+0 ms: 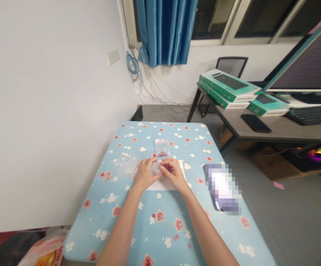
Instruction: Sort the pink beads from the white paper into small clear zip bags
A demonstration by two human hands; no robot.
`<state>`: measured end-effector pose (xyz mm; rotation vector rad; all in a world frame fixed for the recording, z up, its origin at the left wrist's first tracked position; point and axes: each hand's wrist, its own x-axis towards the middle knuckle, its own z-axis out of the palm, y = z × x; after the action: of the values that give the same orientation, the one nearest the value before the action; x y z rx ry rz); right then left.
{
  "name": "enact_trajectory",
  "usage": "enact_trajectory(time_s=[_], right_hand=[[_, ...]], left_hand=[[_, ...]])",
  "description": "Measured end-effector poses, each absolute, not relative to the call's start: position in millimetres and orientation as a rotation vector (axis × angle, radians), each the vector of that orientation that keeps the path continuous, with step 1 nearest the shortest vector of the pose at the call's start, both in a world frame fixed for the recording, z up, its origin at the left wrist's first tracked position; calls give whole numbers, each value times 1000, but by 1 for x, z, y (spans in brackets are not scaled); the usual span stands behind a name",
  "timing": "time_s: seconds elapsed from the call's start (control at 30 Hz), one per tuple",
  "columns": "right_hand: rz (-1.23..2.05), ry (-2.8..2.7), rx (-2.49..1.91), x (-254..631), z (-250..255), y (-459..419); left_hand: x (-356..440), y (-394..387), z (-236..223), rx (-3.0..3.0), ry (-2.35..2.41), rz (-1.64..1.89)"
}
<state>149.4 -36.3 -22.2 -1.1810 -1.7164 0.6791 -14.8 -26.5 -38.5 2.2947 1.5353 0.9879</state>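
Observation:
My left hand (145, 173) and my right hand (174, 174) meet over a small transparent plastic bag (156, 168) holding dark red beads (168, 168). Both hands pinch the bag, and their fingers hide part of it. Beneath them lies a white paper sheet (160, 186). Just beyond my fingers is a second transparent bag (161, 147) with red beads inside. An apparently empty, crumpled plastic bag (128, 164) lies left of my left hand. All of this rests on a table with a light blue floral cover (152, 218).
A pixelated, obscured object (223, 188) lies on the table's right side. The table's left side stands against a white wall (52, 111). A desk (271, 127) at the right holds green boxes (227, 87), a phone (256, 123), a keyboard (313, 114) and a monitor (304, 62).

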Motion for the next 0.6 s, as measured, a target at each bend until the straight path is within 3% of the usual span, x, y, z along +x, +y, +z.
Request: enact_trajectory(time_s=[0.23, 0.6], right_hand=[[552, -1624, -1307, 174, -22, -31], [462, -1987, -1551, 210, -35, -32]], left_hand=[[-15, -26, -39, 2273, 1526, 1017], [-14, -27, -40, 2227, 1554, 1029]])
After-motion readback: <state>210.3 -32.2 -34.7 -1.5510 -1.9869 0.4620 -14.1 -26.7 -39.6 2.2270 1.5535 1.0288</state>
